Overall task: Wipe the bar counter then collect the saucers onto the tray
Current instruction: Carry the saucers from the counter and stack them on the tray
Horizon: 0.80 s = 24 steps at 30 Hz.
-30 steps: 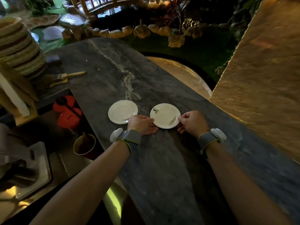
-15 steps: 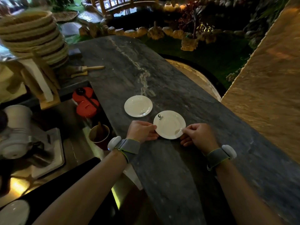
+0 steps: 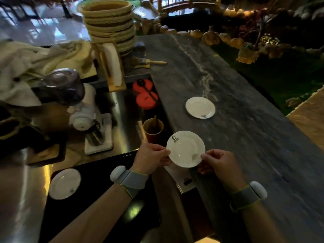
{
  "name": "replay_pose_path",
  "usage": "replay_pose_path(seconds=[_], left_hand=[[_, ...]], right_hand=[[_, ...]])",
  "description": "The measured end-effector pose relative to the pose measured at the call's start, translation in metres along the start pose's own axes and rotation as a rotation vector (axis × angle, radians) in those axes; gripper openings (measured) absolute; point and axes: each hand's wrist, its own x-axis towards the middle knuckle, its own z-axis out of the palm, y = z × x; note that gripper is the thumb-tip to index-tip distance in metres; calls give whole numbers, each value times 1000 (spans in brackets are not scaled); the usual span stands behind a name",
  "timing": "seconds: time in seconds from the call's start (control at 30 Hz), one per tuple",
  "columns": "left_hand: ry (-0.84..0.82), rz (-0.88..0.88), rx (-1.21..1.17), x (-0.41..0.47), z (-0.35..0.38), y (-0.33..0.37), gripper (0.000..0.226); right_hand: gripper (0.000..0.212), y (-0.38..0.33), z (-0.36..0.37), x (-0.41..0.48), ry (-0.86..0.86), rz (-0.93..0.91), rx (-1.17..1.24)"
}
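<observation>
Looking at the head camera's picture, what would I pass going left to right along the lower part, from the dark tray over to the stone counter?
tray saucer → left hand → held saucer → right hand

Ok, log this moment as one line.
phase: collecting | left hand, right hand: pinch held saucer at opposite rims | tray: tray saucer on it | bar counter: counter saucer remaining

A woven basket [image 3: 108,23] stands beyond two red lids [image 3: 142,102], a brown cup [image 3: 154,135] and a white grinder [image 3: 82,116].
</observation>
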Motion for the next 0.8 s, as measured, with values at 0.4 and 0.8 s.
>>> replay_pose_path(seconds=[0.4,0.8], left_hand=[[145,-66,-148,-44,-154,-67,7],[251,-205,-274,-72,-277,-163,9]], right_hand=[[9,11,151,-26,-158,-21,-82],[9,63,293,-38,-345,165,-146]])
